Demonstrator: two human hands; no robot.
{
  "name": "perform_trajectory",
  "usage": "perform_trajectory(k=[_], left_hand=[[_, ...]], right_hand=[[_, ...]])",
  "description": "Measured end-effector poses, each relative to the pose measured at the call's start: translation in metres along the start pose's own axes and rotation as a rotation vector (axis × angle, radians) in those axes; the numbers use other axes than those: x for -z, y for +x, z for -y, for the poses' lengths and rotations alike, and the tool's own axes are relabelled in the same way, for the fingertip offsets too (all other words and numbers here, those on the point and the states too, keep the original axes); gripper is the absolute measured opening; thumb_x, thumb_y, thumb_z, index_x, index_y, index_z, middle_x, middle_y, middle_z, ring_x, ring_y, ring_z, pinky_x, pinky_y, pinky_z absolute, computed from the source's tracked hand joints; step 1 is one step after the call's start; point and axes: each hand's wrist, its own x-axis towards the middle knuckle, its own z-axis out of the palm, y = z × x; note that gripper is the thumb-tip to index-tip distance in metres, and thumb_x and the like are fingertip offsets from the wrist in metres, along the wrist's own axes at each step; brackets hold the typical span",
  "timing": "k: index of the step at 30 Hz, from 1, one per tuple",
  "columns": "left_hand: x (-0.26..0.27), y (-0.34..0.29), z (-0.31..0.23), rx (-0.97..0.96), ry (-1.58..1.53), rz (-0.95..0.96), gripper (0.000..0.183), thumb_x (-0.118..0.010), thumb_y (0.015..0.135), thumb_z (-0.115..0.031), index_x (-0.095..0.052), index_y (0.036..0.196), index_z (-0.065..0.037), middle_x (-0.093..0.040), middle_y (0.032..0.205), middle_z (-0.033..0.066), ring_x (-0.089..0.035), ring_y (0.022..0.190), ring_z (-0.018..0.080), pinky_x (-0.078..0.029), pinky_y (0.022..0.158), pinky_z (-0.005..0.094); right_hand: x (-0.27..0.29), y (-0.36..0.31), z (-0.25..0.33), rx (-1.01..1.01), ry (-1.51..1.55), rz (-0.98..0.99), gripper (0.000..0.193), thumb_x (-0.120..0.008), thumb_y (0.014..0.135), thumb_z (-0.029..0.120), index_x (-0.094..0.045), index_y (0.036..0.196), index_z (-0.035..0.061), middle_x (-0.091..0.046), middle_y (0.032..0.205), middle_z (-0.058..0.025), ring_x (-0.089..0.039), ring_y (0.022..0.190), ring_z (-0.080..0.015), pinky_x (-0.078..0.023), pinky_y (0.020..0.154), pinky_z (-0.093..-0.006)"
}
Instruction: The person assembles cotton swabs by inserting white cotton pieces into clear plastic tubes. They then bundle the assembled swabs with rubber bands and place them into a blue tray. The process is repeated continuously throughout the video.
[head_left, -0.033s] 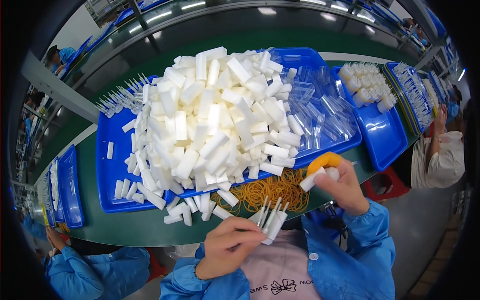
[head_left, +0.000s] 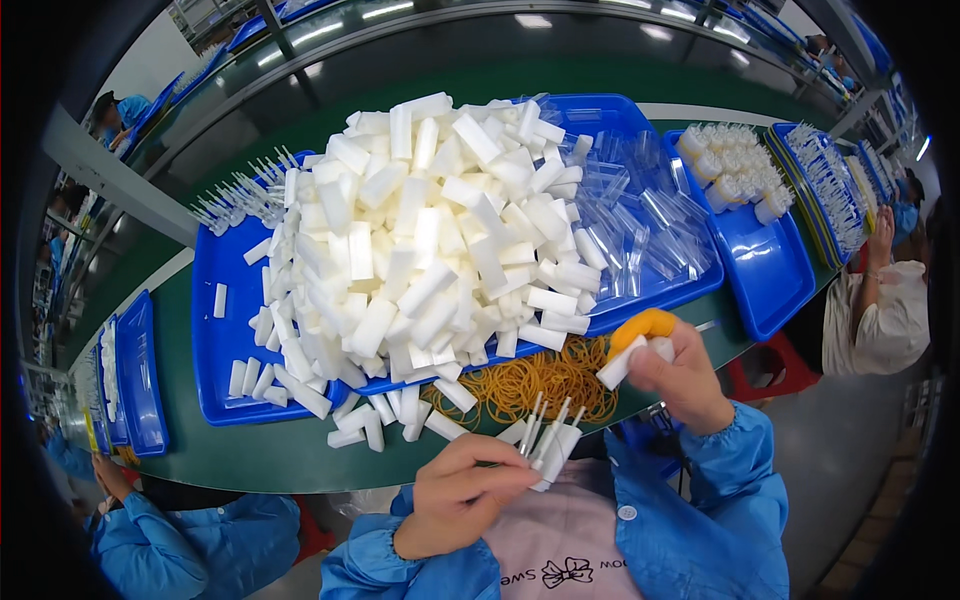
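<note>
My left hand (head_left: 465, 495) is closed on a white foam block with several thin pale rods (head_left: 557, 455) standing up from it, held in front of my chest. My right hand (head_left: 690, 385), with an orange cover (head_left: 643, 324) on one finger, pinches another white foam block (head_left: 621, 365). A thin pale end (head_left: 707, 326) shows behind that hand; what it belongs to is hidden. Between the hands and the tray lies a heap of tan rubber bands (head_left: 545, 385). Beyond them, a big pile of white foam blocks (head_left: 425, 230) fills much of a blue tray (head_left: 215, 350).
Clear plastic sleeves (head_left: 655, 225) lie at the tray's right end, pronged white pieces (head_left: 240, 203) at its far left corner. Loose blocks rest on the green table (head_left: 270, 460). A smaller blue tray (head_left: 765, 275) holds white pieces at right. Co-workers sit on both sides.
My left hand has shifted slightly right with the rods and foam block. My right hand has moved slightly, still holding its block.
</note>
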Motion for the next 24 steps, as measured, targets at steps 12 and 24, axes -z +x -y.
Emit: perform_trajectory(k=[12,24], left_hand=[[-0.011,0.011,0.001,-0.239,0.173,0.045,0.038,-0.061,0.060,0.009,-0.071,0.095,-0.004,-0.062,0.094,0.0071,-0.057,0.078,0.0220,-0.046,0.065,0.0292],[-0.005,0.014,-0.004,-0.278,0.259,0.093,0.034,-0.062,0.060,0.005,-0.071,0.092,-0.004,-0.062,0.092,0.0070,-0.059,0.080,0.0229,-0.048,0.066,0.0303]], right_hand=[[-0.016,-0.004,-0.009,-0.248,0.396,-0.056,0.024,-0.062,0.089,0.020,-0.056,0.104,0.0029,-0.051,0.073,0.0011,-0.042,0.056,-0.0043,-0.033,0.050,-0.0200],[-0.002,-0.003,-0.013,-0.271,0.222,0.015,0.016,-0.067,0.082,0.011,-0.062,0.095,0.0022,-0.059,0.078,-0.0008,-0.049,0.062,-0.0052,-0.039,0.055,-0.0196]])
